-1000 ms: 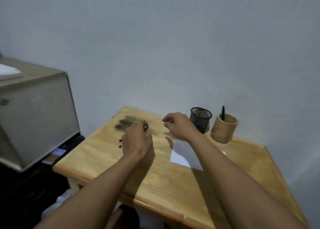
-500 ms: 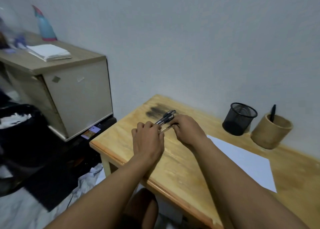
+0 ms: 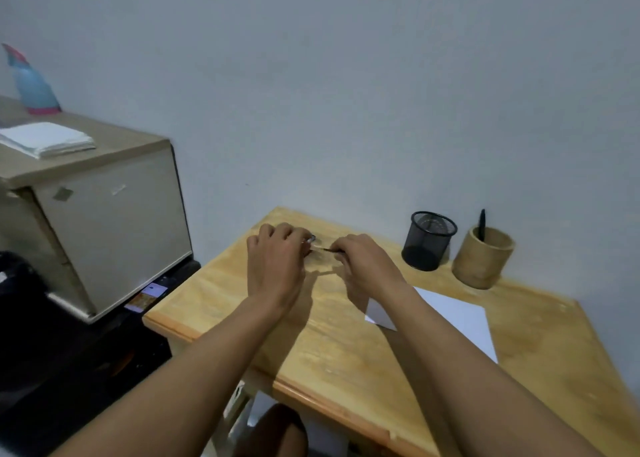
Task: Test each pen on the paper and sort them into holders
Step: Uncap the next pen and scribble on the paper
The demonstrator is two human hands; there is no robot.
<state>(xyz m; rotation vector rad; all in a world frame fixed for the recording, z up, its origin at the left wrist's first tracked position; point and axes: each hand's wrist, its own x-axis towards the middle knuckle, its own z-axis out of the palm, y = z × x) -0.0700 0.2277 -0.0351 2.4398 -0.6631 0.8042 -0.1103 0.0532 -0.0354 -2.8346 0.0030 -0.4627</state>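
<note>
My left hand [image 3: 275, 261] is closed over a bunch of pens at the far left of the wooden table [image 3: 346, 345]; only their tips [image 3: 311, 239] show. My right hand [image 3: 363, 264] pinches one thin pen [image 3: 322, 248] that bridges the gap between both hands. White paper [image 3: 460, 318] lies to the right, partly under my right forearm. A black mesh holder [image 3: 428, 241] stands at the back, apparently with nothing in it. Beside it a round wooden holder [image 3: 482, 257] has one black pen [image 3: 481, 224] standing in it.
A beige cabinet [image 3: 104, 228] stands left of the table, with folded white cloth [image 3: 46, 139] and a blue spray bottle [image 3: 31, 82] on top. Dark clutter fills the floor at lower left. The grey wall runs close behind the holders.
The view has swung back toward the right and the table now sits lower right. The bunch of pens, seen sticking out half a second ago, is now mostly hidden, and my right hand has drawn one pen sideways.
</note>
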